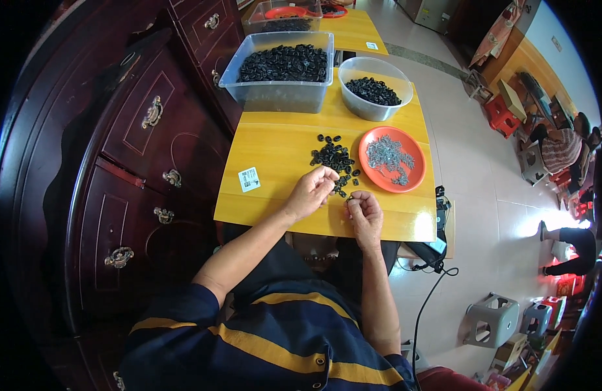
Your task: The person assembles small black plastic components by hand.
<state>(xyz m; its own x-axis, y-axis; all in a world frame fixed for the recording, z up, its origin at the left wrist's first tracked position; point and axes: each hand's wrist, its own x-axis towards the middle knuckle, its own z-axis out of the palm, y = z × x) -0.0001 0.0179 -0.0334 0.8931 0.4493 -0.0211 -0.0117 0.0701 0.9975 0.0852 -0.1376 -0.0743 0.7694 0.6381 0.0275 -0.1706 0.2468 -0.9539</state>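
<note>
On the yellow table (pixel 268 215), a loose pile of small black oval plastic parts (pixel 332 156) lies just beyond my hands. My left hand (pixel 310 191) is at the near left side of the pile, thumb and forefinger pinched together; what they hold, if anything, is too small to make out. To its right, my right hand (pixel 366 216) is closed, with a small dark piece at its thumb and fingertips. A red plate (pixel 416 184) of small silvery metal pieces (pixel 387 155) stands right of the pile.
A clear rectangular bin (pixel 281 101) and a round clear tub (pixel 374 112), both holding black parts, stand at the table's far side. A dark wooden cabinet (pixel 135 189) borders the left. A cable (pixel 421 313) hangs at the right, near a grey stool (pixel 493 320). Other people sit far right.
</note>
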